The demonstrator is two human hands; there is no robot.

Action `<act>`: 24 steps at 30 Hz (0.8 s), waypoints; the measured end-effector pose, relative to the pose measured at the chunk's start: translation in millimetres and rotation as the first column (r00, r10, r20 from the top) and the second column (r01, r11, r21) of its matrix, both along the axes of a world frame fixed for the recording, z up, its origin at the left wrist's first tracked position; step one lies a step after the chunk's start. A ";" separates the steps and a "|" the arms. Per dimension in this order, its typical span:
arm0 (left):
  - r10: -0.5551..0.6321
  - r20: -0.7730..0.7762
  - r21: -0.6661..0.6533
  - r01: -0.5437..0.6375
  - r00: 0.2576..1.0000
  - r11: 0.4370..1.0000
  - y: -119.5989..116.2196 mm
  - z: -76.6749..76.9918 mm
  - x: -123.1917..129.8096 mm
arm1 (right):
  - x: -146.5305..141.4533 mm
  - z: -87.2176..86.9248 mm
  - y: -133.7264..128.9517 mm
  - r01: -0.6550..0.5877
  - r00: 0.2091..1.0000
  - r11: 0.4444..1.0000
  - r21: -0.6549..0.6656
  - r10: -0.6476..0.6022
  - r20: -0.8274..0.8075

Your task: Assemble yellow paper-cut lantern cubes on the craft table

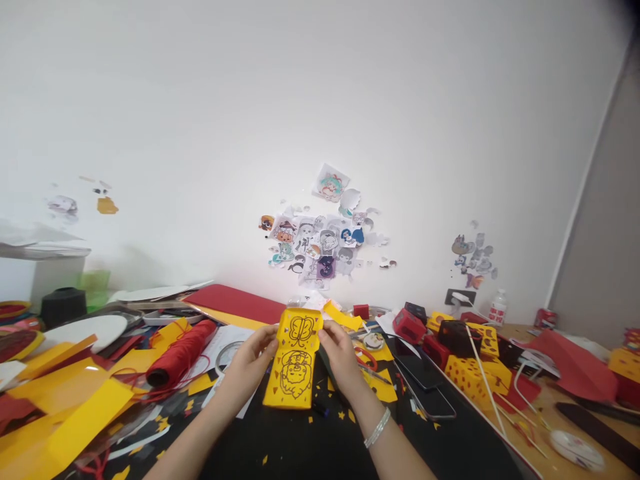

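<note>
Head view: worn on head, facing forward and down
Wall [200, 100]: fills upper half
Worktop [550, 393]: near, across lower frame

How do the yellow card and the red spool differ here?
The card is yellow with black line drawings; the spool is red with a dark core.
The card is thin and panelled, while the spool is a thick roll.
The card is held between the left hand and right hand; the spool lies untouched among papers.
Both are longer than wide.
</note>
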State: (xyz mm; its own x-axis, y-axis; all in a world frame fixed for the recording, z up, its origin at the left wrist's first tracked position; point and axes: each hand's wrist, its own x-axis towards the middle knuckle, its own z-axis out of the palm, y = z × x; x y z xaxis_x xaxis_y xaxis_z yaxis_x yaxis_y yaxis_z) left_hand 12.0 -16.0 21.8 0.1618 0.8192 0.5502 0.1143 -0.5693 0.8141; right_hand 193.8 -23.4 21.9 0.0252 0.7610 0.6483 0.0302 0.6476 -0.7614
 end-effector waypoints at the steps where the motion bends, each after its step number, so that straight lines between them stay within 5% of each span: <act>1: 0.063 -0.051 0.093 -0.058 0.997 0.994 -1.0 0.0 0.1 | 0.0 1.4 -2.3 0.096 0.994 0.990 0.098 -0.102 0.050; 5: 0.331 -0.237 0.478 -0.187 0.914 0.858 -5.4 -3.6 1.6 | -1.7 4.4 -10.9 0.323 0.908 0.840 0.437 -0.405 0.107; 9: 0.365 -0.214 0.438 -0.245 0.906 0.865 -5.4 -12.8 7.4 | -5.8 1.4 -12.7 0.233 0.891 0.828 0.511 -0.392 0.229; 13: 0.275 -0.157 0.276 -0.225 0.949 0.934 -5.3 -16.1 12.3 | -8.5 -3.9 -8.5 0.149 0.899 0.887 0.437 -0.306 0.313; 18: 0.226 -0.147 0.237 -0.188 0.963 0.953 -8.4 -8.9 13.1 | -9.6 -4.9 -6.3 0.182 0.897 0.911 0.371 -0.309 0.317; 24: 0.182 -0.171 0.118 -0.163 0.968 0.980 -10.9 -4.5 14.1 | -12.6 -1.6 -6.2 0.197 0.959 0.980 0.022 -0.197 0.205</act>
